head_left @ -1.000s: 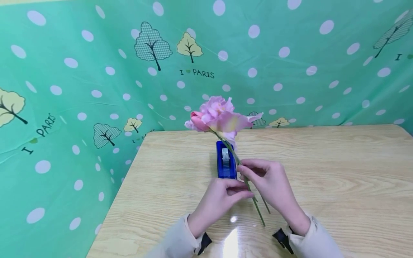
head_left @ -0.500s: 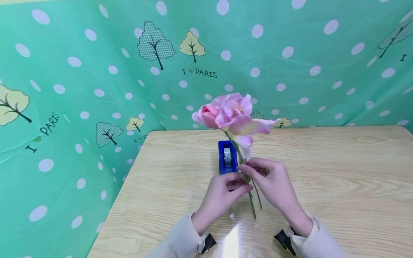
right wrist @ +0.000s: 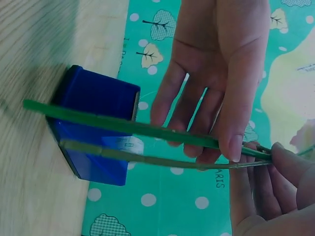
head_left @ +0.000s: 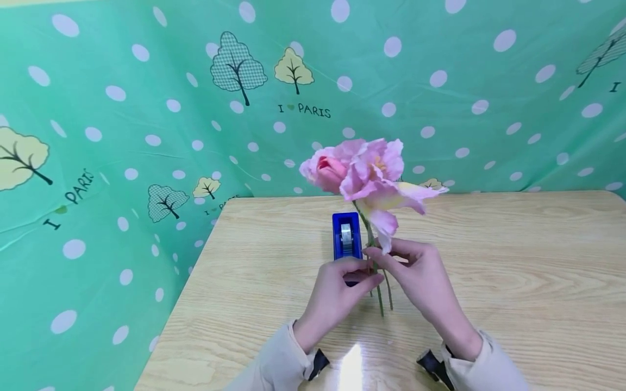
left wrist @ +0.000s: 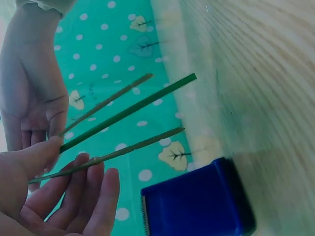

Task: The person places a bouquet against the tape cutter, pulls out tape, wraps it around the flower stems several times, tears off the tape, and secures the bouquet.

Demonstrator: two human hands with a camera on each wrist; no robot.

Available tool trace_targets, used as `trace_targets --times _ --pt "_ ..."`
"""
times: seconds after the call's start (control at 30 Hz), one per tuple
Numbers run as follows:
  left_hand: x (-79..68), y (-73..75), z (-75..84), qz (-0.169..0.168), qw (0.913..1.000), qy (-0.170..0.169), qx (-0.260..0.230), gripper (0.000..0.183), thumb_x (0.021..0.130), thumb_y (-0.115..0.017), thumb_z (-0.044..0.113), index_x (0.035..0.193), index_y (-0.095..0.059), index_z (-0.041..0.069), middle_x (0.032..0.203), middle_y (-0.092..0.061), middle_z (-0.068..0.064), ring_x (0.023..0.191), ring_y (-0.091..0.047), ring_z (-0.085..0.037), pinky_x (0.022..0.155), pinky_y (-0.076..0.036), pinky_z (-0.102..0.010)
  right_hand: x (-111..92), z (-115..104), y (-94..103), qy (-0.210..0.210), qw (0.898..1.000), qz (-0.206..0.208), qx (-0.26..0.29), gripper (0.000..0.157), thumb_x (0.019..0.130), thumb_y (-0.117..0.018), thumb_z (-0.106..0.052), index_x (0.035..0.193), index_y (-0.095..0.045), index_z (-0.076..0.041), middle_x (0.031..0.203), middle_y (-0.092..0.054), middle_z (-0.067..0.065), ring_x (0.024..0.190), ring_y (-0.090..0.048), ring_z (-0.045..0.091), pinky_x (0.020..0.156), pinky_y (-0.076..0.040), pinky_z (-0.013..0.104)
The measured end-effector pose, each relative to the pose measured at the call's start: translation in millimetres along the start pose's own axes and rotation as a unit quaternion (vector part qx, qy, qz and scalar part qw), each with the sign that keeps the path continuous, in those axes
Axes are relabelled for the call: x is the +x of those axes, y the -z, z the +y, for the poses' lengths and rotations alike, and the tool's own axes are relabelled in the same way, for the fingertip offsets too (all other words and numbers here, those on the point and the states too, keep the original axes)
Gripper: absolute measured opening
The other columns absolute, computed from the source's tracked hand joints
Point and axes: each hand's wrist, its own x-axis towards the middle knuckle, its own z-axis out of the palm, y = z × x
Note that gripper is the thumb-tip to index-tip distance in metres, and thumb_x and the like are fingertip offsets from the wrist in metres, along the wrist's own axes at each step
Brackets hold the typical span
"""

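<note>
A small bunch of artificial flowers stands nearly upright above the table: a closed pink bud [head_left: 331, 172] at the left, beside larger open lilac-pink blooms [head_left: 374, 168]. My right hand [head_left: 423, 277] pinches the thin green stems [head_left: 380, 297] just below the blooms. Slightly lower, my left hand [head_left: 337, 296] holds them between thumb and fingers. In the left wrist view, three stem ends [left wrist: 130, 114] spread apart past the left thumb. Behind the left hand sits a blue tape dispenser [head_left: 337, 236] with a roll of clear tape; the fingers hide its near end.
The light wood table [head_left: 513, 282] extends to both sides. A green polka-dot cloth [head_left: 313, 65] with tree prints hangs behind it and along the left. Black straps [head_left: 319, 365] show at the cuffs.
The blooms have swung right and become more upright, and the lower stem ends have shifted left. My left hand has moved slightly up along the stems. Both hands keep their hold.
</note>
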Motion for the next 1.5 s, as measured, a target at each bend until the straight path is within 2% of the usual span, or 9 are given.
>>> trace_targets --times 0.17,0.27,0.4,0.53,0.77,0.93,1.1,1.23,1.5 --pt "-0.2 0.9 7.0 -0.013 0.9998 -0.014 0.009 0.014 0.090 -0.074 0.020 0.094 -0.079 0.008 0.090 -0.076 -0.004 0.076 -0.070 -0.005 0.068 -0.057 -0.018 -2 -8 4.4 -0.011 0.999 0.024 -0.022 0.025 0.089 -0.075 -0.034 0.102 -0.079 -0.012 0.106 -0.075 0.004 0.104 -0.067 0.009 0.081 -0.056 0.021" --pt "0.1 -0.7 10.7 -0.033 0.9988 0.012 -0.036 0.016 0.090 -0.075 0.019 0.096 -0.079 0.005 0.092 -0.076 -0.008 0.078 -0.071 -0.005 0.069 -0.058 -0.019 -2 -10 6.2 -0.013 0.999 0.028 -0.030 0.027 0.089 -0.075 -0.033 0.105 -0.078 -0.012 0.101 -0.076 0.003 0.097 -0.069 0.007 0.079 -0.056 0.020" --pt "-0.3 -5.1 13.5 -0.053 0.9917 0.058 -0.101 0.017 0.088 -0.076 0.017 0.098 -0.078 0.003 0.094 -0.076 -0.012 0.079 -0.072 -0.006 0.072 -0.059 -0.020 -1 -9 8.7 -0.018 0.999 0.030 -0.030 0.031 0.088 -0.076 -0.033 0.109 -0.077 -0.010 0.099 -0.077 0.003 0.094 -0.070 0.005 0.078 -0.056 0.019" --pt "-1.5 -8.7 15.6 -0.059 0.9877 0.068 -0.128 0.016 0.088 -0.076 0.015 0.097 -0.078 0.002 0.091 -0.076 -0.014 0.075 -0.071 -0.005 0.072 -0.059 -0.023 -1 -7 12.6 -0.031 0.999 0.031 -0.021 0.035 0.087 -0.077 -0.035 0.110 -0.076 -0.009 0.099 -0.077 0.004 0.094 -0.070 0.006 0.079 -0.055 0.019" --pt "1.7 -15.1 18.0 -0.057 0.9883 0.055 -0.130 0.016 0.088 -0.076 0.017 0.094 -0.079 0.003 0.087 -0.076 -0.012 0.067 -0.070 -0.006 0.066 -0.061 -0.029 0 -3 21.3 -0.039 0.999 0.030 -0.023 0.038 0.088 -0.075 -0.039 0.111 -0.075 -0.008 0.095 -0.077 0.000 0.091 -0.070 0.008 0.077 -0.056 0.021" --pt "4.6 -23.0 18.4 -0.060 0.9893 0.047 -0.124 0.016 0.088 -0.076 0.020 0.094 -0.079 0.006 0.084 -0.077 -0.006 0.064 -0.071 -0.008 0.064 -0.061 -0.031 0 1 28.0 -0.031 0.998 0.028 -0.050 0.039 0.089 -0.073 -0.041 0.112 -0.075 -0.010 0.099 -0.077 -0.001 0.092 -0.069 0.006 0.076 -0.055 0.019" --pt "7.0 -32.8 19.5 -0.070 0.9848 0.075 -0.140 0.016 0.087 -0.077 0.020 0.094 -0.079 0.006 0.082 -0.077 -0.003 0.064 -0.072 -0.010 0.065 -0.061 -0.029 -2 9 35.3 -0.014 0.998 0.040 -0.050 0.036 0.090 -0.074 -0.033 0.113 -0.074 -0.005 0.098 -0.077 -0.001 0.087 -0.071 0.003 0.074 -0.057 0.018" --pt "11.1 -43.0 19.5 -0.073 0.9816 0.103 -0.143 0.014 0.085 -0.079 0.019 0.092 -0.079 0.006 0.080 -0.077 -0.002 0.063 -0.070 -0.004 0.064 -0.061 -0.030 -2 17 41.4 -0.004 0.998 0.049 -0.035 0.034 0.090 -0.075 -0.025 0.113 -0.073 0.000 0.094 -0.077 -0.008 0.083 -0.073 0.005 0.072 -0.058 0.020" --pt "20.1 -62.1 22.4 -0.083 0.9824 0.114 -0.122 0.015 0.085 -0.079 0.020 0.090 -0.080 0.007 0.075 -0.076 -0.001 0.058 -0.067 0.000 0.061 -0.060 -0.032 -4 31 57.0 -0.030 0.997 0.068 -0.031 0.036 0.090 -0.075 -0.020 0.116 -0.070 0.004 0.087 -0.074 -0.021 0.079 -0.073 0.004 0.072 -0.056 0.015"
